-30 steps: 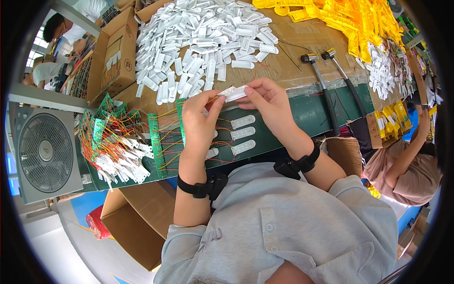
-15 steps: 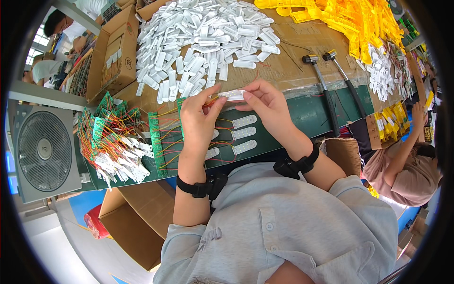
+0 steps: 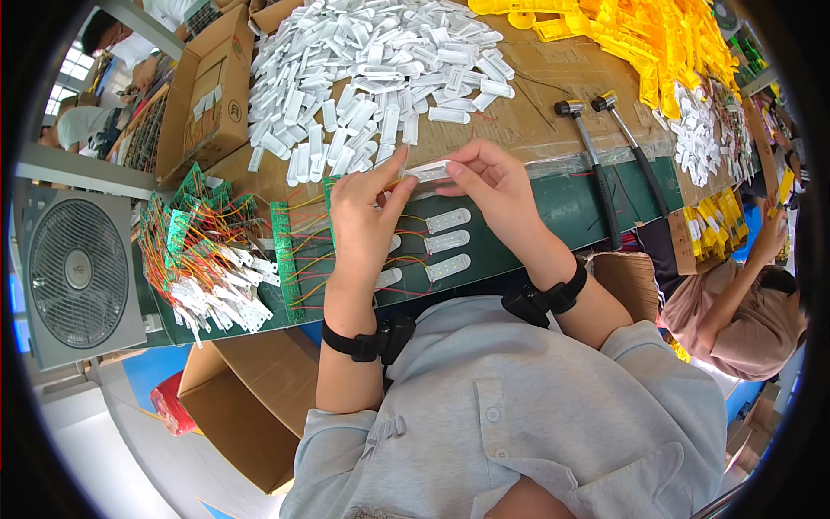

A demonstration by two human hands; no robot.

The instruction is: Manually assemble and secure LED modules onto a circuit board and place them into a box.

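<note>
Between my two hands, above the near edge of the cardboard, is a small white plastic lamp cover (image 3: 430, 171). My left hand (image 3: 361, 203) pinches its left end with thumb and index finger. The thumb and fingers of my right hand (image 3: 489, 186) grip the other end. Below my hands, three white LED boards (image 3: 447, 243) lie in a column on the green mat, dots facing up, with thin red and yellow wires running left. The wires lead toward upright green circuit boards (image 3: 283, 251); one is partly hidden behind my left hand.
A large heap of white covers (image 3: 372, 73) lies beyond my hands. Two hammers (image 3: 596, 173) rest at right, near yellow plastic parts (image 3: 640, 43). Wired boards (image 3: 212, 277) pile up at left beside a fan (image 3: 78, 270). Another person (image 3: 735, 311) sits at right.
The white cover has turned slightly between my fingers, and the dotted face that showed earlier is no longer plain. My left index finger has lifted a little. The wired boards stay put.
</note>
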